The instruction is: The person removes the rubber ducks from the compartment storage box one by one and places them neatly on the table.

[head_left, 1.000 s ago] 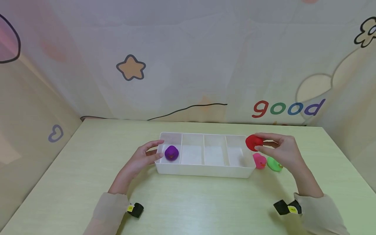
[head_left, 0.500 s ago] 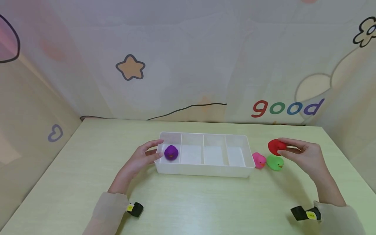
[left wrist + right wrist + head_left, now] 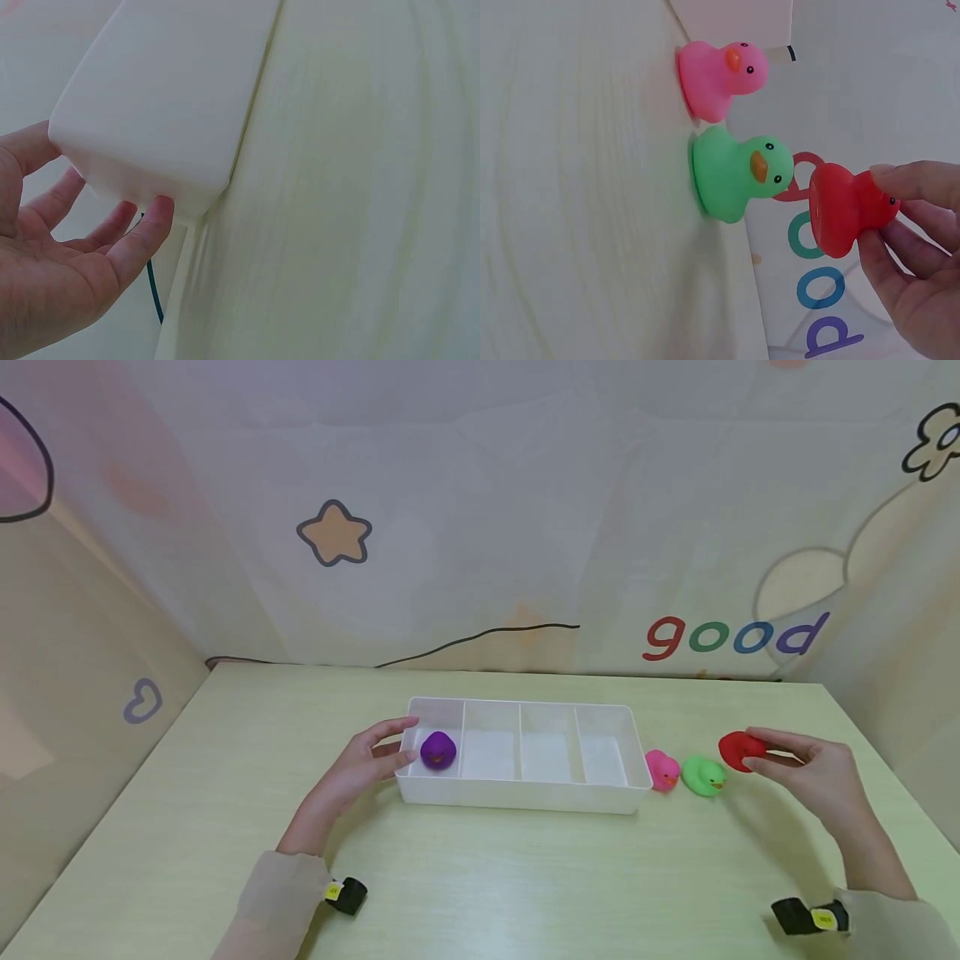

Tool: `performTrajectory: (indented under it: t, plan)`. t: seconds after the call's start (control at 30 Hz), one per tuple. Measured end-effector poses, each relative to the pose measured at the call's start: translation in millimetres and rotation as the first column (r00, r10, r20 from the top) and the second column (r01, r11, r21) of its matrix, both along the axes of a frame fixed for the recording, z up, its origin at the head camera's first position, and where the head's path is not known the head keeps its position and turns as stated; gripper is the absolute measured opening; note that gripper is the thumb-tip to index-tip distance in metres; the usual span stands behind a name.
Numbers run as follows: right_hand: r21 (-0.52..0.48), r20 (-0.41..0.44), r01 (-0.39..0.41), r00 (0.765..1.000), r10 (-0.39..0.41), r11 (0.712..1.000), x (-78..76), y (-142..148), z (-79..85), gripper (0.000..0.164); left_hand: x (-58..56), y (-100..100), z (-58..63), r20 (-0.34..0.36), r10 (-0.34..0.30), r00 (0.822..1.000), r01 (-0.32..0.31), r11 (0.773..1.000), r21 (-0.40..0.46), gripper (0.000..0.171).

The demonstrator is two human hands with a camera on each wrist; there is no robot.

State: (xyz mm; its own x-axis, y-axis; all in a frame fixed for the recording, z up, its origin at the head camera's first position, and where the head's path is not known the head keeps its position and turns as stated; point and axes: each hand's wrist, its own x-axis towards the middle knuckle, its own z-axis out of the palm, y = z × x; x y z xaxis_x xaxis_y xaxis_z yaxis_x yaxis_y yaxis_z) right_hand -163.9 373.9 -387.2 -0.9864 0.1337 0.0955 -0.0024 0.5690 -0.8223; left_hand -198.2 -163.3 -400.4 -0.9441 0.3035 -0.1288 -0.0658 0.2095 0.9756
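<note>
My right hand [image 3: 825, 777] pinches a red rubber duck [image 3: 740, 751] between thumb and fingers, raised above the table at the right. In the right wrist view the red duck [image 3: 840, 210] faces the palm side, its base turned toward the table. A green rubber duck [image 3: 703, 776] and a pink one [image 3: 662, 771] stand side by side at the right end of a white divided tray [image 3: 517, 795]. My left hand [image 3: 367, 760] holds the tray's left end, thumb and forefinger over the rim, other fingertips [image 3: 159, 206] against the outer wall. A purple duck [image 3: 438, 751] sits in the leftmost compartment.
The pale wooden table [image 3: 517, 877] ends at the back against a printed cloth [image 3: 480, 527] with a star and the word "good". More cloth hangs at both sides. Black wrist cameras [image 3: 347, 896] sit at both cuffs.
My right hand has carried the red duck rightward and a little nearer, from over the tray's right end to beyond the green duck. The left hand and tray have stayed put.
</note>
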Motion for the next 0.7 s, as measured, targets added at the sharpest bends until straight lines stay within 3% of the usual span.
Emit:
performTrajectory:
  t: [0.17,0.23,0.3,0.53,0.7]
  plan:
    - [0.071,0.012,0.03,0.999,-0.031,0.997,-14.2,31.6,-35.6,0.053,-0.3,0.0,0.1,0.003,0.004,1.0,-0.004,1.0,-0.004,0.054]
    - [0.082,0.012,0.015,1.0,-0.016,0.997,-17.1,38.3,-41.6,0.054,-0.4,0.1,0.4,0.006,0.008,1.0,-0.008,1.0,-0.008,0.054]
    - [0.069,0.022,0.001,1.0,-0.002,0.998,-15.6,37.0,-38.1,0.052,-0.4,0.1,0.6,0.007,0.01,1.0,-0.01,1.0,-0.013,0.054]
    - [0.072,0.063,-0.071,0.996,0.066,0.995,2.7,10.2,-1.0,0.041,1.1,0.3,1.9,0.007,0.008,1.0,-0.007,1.0,-0.022,0.054]
    - [0.154,0.094,-0.075,0.994,0.061,0.985,5.3,5.5,3.0,0.045,1.0,0.4,1.9,0.013,0.009,1.0,-0.009,1.0,-0.015,0.053]
